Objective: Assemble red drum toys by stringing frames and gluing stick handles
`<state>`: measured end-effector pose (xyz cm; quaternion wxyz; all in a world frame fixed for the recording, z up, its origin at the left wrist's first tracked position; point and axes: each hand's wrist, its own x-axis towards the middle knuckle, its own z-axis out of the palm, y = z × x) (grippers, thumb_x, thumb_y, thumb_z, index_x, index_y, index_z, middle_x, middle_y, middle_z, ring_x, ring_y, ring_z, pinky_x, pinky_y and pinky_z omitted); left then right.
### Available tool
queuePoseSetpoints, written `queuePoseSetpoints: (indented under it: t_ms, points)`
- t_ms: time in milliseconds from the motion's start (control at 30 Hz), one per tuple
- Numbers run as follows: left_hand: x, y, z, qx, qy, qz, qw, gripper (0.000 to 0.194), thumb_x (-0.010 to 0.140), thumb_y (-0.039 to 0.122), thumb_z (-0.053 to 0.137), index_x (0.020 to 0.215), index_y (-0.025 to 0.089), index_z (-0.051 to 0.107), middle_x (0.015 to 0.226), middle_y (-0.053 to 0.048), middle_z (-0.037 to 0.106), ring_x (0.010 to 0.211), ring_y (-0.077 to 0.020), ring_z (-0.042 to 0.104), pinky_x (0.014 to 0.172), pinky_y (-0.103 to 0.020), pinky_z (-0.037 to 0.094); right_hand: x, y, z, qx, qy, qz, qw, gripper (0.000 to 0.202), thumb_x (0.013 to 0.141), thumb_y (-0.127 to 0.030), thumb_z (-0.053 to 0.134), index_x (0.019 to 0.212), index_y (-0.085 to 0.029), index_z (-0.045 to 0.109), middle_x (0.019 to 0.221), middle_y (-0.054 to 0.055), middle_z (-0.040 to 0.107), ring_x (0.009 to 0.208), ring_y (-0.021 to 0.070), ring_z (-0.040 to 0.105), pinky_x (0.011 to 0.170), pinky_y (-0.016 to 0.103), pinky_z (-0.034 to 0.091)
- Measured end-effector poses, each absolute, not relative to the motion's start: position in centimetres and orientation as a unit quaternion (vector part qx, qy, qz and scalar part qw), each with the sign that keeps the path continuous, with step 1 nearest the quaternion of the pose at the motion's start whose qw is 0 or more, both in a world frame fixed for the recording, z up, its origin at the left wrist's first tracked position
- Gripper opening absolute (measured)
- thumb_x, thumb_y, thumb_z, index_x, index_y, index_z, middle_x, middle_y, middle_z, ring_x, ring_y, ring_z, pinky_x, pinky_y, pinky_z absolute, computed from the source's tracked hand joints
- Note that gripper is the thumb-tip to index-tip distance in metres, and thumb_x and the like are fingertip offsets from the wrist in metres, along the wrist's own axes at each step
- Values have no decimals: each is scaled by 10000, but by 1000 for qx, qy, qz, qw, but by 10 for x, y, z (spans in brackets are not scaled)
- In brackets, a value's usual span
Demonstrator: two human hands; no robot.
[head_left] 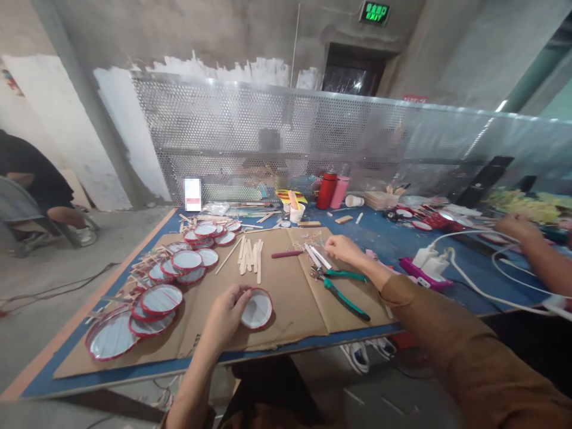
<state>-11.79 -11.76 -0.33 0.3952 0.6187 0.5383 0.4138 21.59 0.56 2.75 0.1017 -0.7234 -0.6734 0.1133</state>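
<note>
My left hand [232,308] grips the edge of a round white disc with a red rim [257,310], close to the front of the cardboard sheet [292,316]. My right hand [343,247] reaches to the small loose bits [313,237] on the cardboard, its fingers pinched together; what they hold, if anything, is too small to make out. Just below it lie white pens or tubes [318,257] and pliers with green handles [346,300]. Flat wooden sticks [251,256] lie in a bunch in the middle, near a dark red pen-like stick [286,254].
Red-rimmed discs [161,298] are piled along the left side. A phone [193,194], a paper cup [297,213], a red bottle [326,190] and a pink bottle [341,192] stand at the back. On the right, a purple power strip [424,274] trails white cables near another person's hand [513,227].
</note>
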Motion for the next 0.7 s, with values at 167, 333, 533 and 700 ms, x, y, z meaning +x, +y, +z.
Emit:
queuePoseSetpoints:
  t_ms: [167, 333, 533, 700]
  points:
    - [-115, -119, 1, 618, 537, 418, 394, 300, 810, 405, 472, 881, 166, 639, 838, -51, 694, 750, -181, 618, 663, -257, 447, 218, 18, 20, -726, -677, 73, 95, 168, 752, -216, 520, 800, -176, 676, 792, 66, 702, 674, 155, 620, 558, 220, 361]
    - [-116, -119, 1, 621, 545, 408, 389, 307, 816, 404, 467, 885, 155, 631, 816, -51, 682, 747, -176, 611, 666, -255, 438, 219, 25, 16, -694, -704, 91, 122, 155, 746, -244, 537, 803, -171, 661, 690, 37, 676, 593, 147, 596, 542, 222, 365]
    - [-116, -118, 0, 622, 541, 402, 399, 326, 813, 426, 469, 893, 150, 624, 814, -54, 674, 746, -178, 601, 661, -255, 431, 217, 21, 18, -664, -726, 111, 142, 218, 798, -232, 467, 828, -146, 665, 588, -5, 628, 521, 116, 569, 543, 204, 395]
    - [-118, -116, -3, 621, 540, 403, 400, 321, 808, 430, 480, 881, 157, 633, 775, -40, 661, 697, -169, 583, 629, -248, 418, 211, 23, 16, -649, -748, 81, 112, 191, 806, -247, 515, 848, -170, 684, 826, 28, 701, 705, 130, 620, 610, 198, 407]
